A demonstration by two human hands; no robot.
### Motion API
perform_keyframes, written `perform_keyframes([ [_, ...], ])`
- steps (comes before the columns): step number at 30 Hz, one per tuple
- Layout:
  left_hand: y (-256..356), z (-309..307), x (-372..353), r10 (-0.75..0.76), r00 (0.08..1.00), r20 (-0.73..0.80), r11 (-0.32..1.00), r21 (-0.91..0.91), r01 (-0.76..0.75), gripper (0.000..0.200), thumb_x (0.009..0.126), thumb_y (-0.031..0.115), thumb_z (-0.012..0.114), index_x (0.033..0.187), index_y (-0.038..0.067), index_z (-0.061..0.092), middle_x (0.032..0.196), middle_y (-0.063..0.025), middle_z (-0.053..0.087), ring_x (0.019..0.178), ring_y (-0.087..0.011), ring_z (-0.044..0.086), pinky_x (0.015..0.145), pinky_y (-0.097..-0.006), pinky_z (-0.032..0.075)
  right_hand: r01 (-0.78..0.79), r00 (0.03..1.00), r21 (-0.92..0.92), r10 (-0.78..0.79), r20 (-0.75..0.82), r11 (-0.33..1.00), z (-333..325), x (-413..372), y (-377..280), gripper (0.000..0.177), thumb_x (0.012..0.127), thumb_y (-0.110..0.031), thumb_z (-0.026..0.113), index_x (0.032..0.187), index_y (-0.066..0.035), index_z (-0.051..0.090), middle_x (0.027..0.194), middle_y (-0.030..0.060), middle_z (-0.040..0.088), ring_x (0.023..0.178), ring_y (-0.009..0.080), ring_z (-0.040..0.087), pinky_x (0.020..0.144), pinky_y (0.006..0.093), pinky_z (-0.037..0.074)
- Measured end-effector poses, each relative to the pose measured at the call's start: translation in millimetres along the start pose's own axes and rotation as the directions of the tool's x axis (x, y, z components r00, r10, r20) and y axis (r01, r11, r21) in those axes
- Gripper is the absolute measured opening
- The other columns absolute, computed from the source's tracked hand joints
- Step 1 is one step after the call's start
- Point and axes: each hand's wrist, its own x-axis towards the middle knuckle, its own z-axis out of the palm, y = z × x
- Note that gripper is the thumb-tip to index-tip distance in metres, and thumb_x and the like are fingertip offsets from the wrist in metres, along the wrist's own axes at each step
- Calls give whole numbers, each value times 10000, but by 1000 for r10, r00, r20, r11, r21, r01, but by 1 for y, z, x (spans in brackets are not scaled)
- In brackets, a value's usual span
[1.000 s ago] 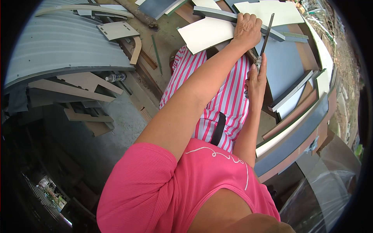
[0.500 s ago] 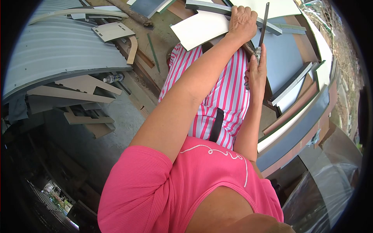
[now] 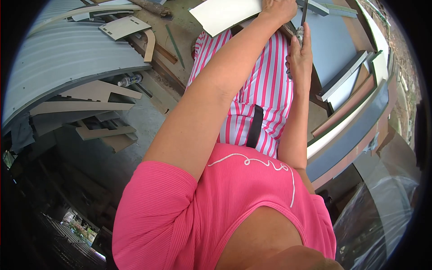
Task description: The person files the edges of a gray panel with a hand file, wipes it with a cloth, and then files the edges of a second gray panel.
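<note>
- Two hands work over the stacked panels (image 3: 342,85).
- Left hand (image 3: 275,6) rests on the pale board (image 3: 225,15) at the stack's near edge; its fingers are cropped, so I cannot tell their grip.
- Right hand (image 3: 300,50) is clenched around the dark-bladed tool (image 3: 299,32), just beside the left.

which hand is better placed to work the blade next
Probably the right. The right hand is closed round the wrapped handle of the dark blade, which points away beside the white board. The left hand grips that board, so it looks busy steadying it.
</note>
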Motion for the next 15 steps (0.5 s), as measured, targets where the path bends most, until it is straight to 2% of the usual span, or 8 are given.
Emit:
perform_keyframes([
  [1,-1,2,-1,8,1000,-7,1000,3,-8,181,785,103,536,916,6,616,924,-187,623,954,-338,566,922,-470,375,-13,1000,-7,13,-14,1000,3,-11,5,509,1015,-259,474,1507,-231,349,1157,181,645,921,235,642,906,406,484],
  [2,-1,3,0,9,1000,2,1000,1,-9,181,785,103,536,916,6,616,924,-187,623,954,-338,566,922,-470,375,-22,1000,-5,22,-14,1000,3,-9,7,509,1015,-259,474,1507,-231,349,1157,181,645,921,235,642,906,406,484],
  [4,0,4,2,-17,1000,-22,996,84,19,199,785,106,548,936,2,624,947,-186,627,969,-335,567,932,-465,372,8,1000,-90,-8,-1,996,-3,-1,2,500,1016,-264,472,1503,-240,360,1029,160,672,787,205,639,796,371,513],
  [5,4,-2,5,-89,996,-4,995,44,89,220,791,116,559,962,-1,632,983,-188,630,994,-331,565,946,-465,365,-70,992,-41,74,98,997,-11,2,-16,497,1017,-265,466,1502,-226,362,906,134,675,662,175,605,703,350,516],
  [6,5,-7,8,-84,996,-2,996,41,84,220,791,116,559,962,-1,632,983,-188,630,994,-331,565,946,-465,365,-73,993,-40,77,93,996,-11,13,-17,497,1017,-265,466,1502,-226,362,906,134,675,662,175,605,703,350,516],
  [8,2,-9,8,-94,992,81,992,92,87,236,799,127,566,986,2,636,1012,-190,631,1012,-327,564,959,-464,357,-4,993,320,-35,116,947,-8,39,-18,514,1018,-218,513,1509,-202,358,651,-32,456,489,38,355,394,211,287],
  [11,-2,-6,9,-78,995,57,993,98,72,242,805,135,558,995,7,637,1025,-189,631,1025,-325,558,967,-462,348,-16,986,246,-26,166,969,-16,44,-46,538,1001,-142,437,1524,-156,312,666,13,528,490,90,432,435,229,355],
  [15,-1,-6,8,-83,993,81,992,106,74,242,822,128,529,1004,10,637,1035,-180,631,1043,-320,550,971,-463,340,-22,994,195,0,111,981,-14,16,-41,533,997,-119,422,1520,-141,319,664,-8,471,506,71,388,441,222,338],
])
